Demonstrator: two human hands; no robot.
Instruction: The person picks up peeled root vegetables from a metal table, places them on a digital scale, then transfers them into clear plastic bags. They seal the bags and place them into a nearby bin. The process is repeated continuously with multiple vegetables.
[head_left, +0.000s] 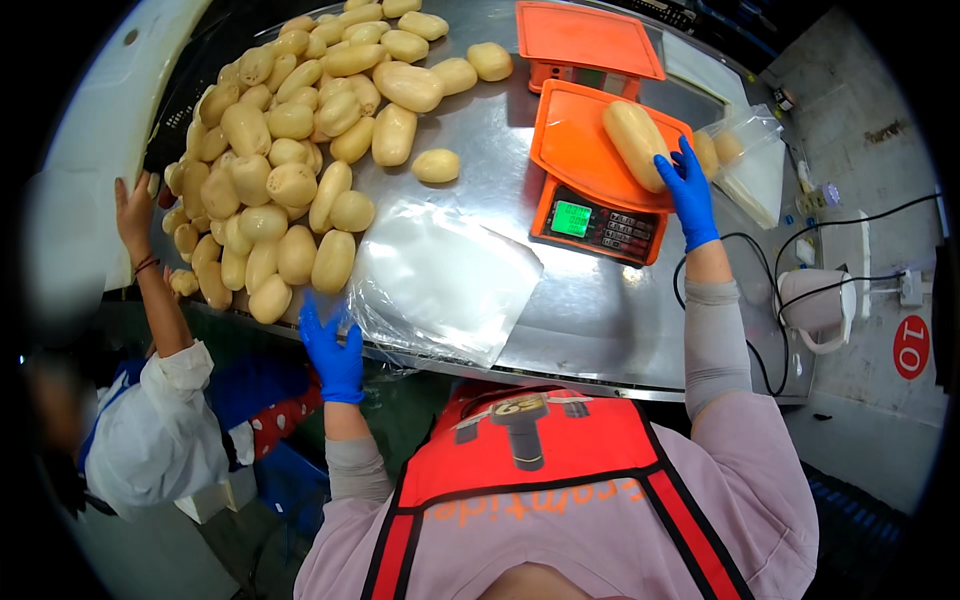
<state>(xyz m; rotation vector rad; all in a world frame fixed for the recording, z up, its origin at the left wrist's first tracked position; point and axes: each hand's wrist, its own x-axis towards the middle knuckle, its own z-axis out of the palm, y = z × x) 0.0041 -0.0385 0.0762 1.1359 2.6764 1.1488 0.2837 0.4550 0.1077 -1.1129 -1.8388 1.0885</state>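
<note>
My right hand, in a blue glove, touches the lower right side of a long peeled lotus root segment. That segment lies on the orange tray of the near digital scale, whose display is lit green. My left hand, also gloved in blue, is at the table's near edge with its fingers apart and nothing in it, slightly blurred. Just beyond it lies the large pile of peeled lotus root segments. A stack of clear plastic bags lies flat on the steel table between my hands.
A second orange scale stands behind the first. At the right are a bag with lotus root pieces, black cables and a pale electric kettle. Another person stands at the left, one bare hand beside the pile.
</note>
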